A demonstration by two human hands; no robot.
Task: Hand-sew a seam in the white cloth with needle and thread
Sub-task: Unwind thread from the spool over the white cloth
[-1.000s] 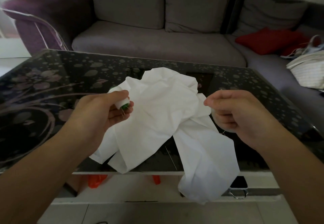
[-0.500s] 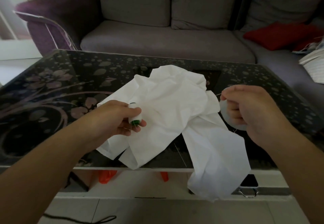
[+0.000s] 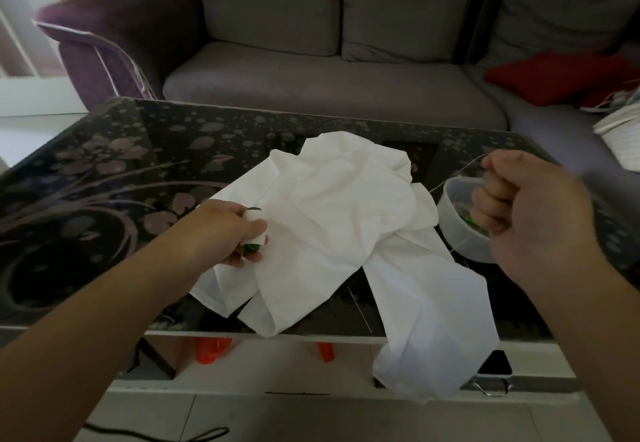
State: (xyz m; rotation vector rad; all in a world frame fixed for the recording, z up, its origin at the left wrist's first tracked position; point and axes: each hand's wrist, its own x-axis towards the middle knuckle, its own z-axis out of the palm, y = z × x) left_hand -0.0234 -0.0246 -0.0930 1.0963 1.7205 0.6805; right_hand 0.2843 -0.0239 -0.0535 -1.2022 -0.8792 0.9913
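Observation:
A crumpled white cloth [image 3: 346, 220] lies across the middle of the dark glass table [image 3: 104, 178], one end hanging over the front edge. My left hand [image 3: 221, 230] grips a small white spool of thread [image 3: 254, 230] with green ends, just above the cloth's left side. My right hand [image 3: 530, 213] is raised to the right of the cloth and pinches a thin white thread [image 3: 460, 171] that runs from its fingertips down toward the cloth. No needle shows clearly.
A round translucent plastic container [image 3: 460, 230] with small items sits on the table right under my right hand. Behind the table stands a grey sofa [image 3: 329, 78] with a red cushion [image 3: 554, 74]. Orange items [image 3: 211, 350] lie on the shelf under the table.
My right hand has drawn farther right and up, pulling the thread out longer. My left hand with the spool has sunk lower and a little right over the cloth.

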